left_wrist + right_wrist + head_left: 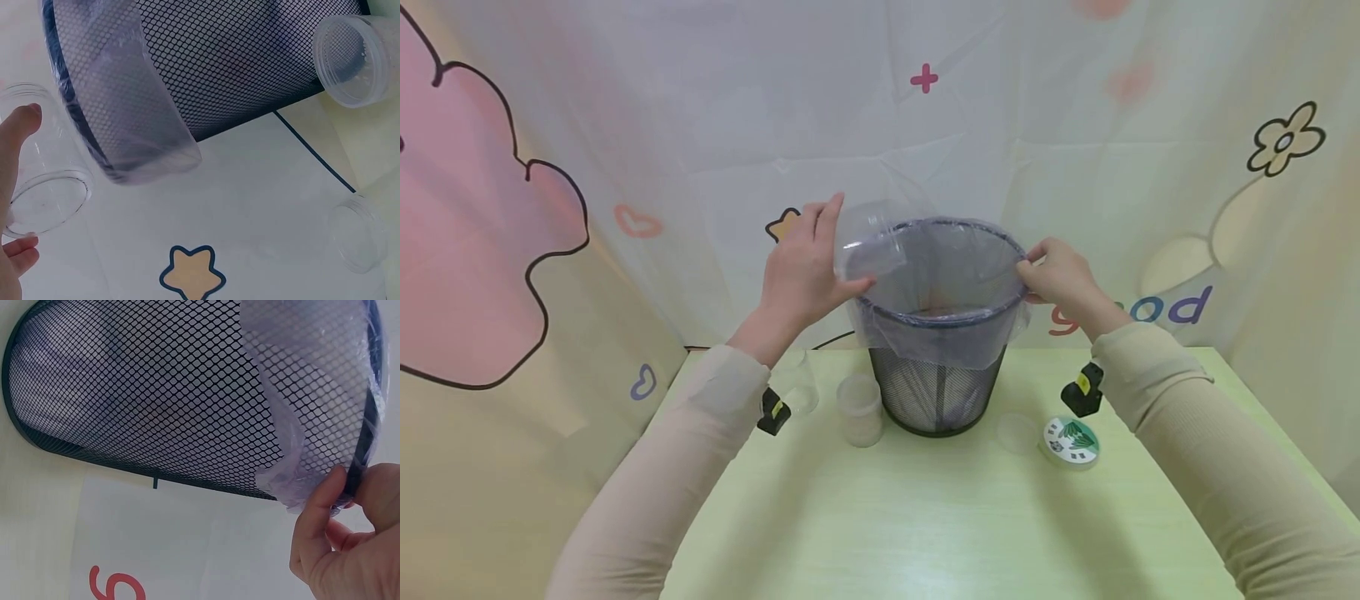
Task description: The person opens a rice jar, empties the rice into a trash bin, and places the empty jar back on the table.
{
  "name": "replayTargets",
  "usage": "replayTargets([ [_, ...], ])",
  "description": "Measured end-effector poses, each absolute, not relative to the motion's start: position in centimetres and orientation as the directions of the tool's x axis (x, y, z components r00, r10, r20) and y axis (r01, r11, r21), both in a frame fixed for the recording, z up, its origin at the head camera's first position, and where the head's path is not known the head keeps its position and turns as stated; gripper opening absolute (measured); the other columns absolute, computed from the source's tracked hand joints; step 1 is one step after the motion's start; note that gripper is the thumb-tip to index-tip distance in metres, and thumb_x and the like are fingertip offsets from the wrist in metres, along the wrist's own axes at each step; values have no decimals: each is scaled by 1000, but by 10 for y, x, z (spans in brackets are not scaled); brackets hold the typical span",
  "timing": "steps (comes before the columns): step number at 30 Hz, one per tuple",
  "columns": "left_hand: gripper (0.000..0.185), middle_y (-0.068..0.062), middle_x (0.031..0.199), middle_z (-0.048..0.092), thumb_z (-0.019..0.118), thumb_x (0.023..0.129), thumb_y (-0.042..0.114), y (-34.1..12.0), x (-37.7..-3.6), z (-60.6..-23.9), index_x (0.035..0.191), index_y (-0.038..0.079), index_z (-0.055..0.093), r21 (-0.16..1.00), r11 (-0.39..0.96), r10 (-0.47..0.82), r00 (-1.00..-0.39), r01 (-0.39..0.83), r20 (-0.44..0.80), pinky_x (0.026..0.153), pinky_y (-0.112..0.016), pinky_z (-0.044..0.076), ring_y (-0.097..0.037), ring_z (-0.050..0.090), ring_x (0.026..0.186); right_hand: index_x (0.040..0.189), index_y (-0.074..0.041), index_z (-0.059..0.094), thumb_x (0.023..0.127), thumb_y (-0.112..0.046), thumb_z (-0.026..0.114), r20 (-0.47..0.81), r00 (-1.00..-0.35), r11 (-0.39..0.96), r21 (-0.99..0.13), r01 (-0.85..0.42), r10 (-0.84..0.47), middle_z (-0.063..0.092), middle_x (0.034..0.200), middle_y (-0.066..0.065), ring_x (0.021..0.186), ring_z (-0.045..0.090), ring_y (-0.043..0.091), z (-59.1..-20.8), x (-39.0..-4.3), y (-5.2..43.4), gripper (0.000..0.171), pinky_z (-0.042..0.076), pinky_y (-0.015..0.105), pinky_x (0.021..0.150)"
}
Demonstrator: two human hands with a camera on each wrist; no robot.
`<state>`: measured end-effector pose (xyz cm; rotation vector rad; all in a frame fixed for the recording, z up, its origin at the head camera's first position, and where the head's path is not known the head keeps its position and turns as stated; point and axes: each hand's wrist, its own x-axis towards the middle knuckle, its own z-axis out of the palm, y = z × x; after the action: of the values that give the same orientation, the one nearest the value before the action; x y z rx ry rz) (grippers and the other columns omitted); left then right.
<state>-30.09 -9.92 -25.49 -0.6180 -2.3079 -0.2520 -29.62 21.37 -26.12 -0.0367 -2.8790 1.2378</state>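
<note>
A black mesh wastebasket (936, 408) stands upright at the back of the table, lined with a thin translucent bag (940, 346) folded over its rim. My left hand (805, 271) holds a clear plastic jar (871, 242), tilted, at the bin's upper left rim. The left wrist view shows thumb and fingers around this jar (53, 147), whose inside looks bare. On the opposite side, my right hand (1060, 275) pinches the rim and liner between thumb and fingers. That pinch on the bag's edge (281, 481) is plain in the right wrist view.
Left of the bin are a frosted-looking jar (860, 417) and a clear container (800, 387), partly behind the left wrist. To the right lie a clear round lid (1017, 433) and a round lid with a green-and-white label (1071, 442). A printed curtain (962, 117) hangs behind.
</note>
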Motion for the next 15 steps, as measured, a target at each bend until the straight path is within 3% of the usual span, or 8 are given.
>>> replayTargets([
  [7,98,-12,130,39,76,66,46,-117,-297,-258,145,15,27,157,883,245,-720,442,649,67,-42,50,-29,46,113,118,7,40,90,-17,40,-6,-1000,676,-736,25,30,46,114,26,61,58,3,-261,-297,213,38,55,26,68],
  [15,86,-10,126,40,78,63,42,-133,-287,-269,137,21,38,275,868,128,-720,414,682,66,-45,49,-28,49,111,119,8,39,89,-17,40,-8,-999,665,-746,31,38,46,113,25,64,59,5,-262,-297,213,38,55,24,68],
])
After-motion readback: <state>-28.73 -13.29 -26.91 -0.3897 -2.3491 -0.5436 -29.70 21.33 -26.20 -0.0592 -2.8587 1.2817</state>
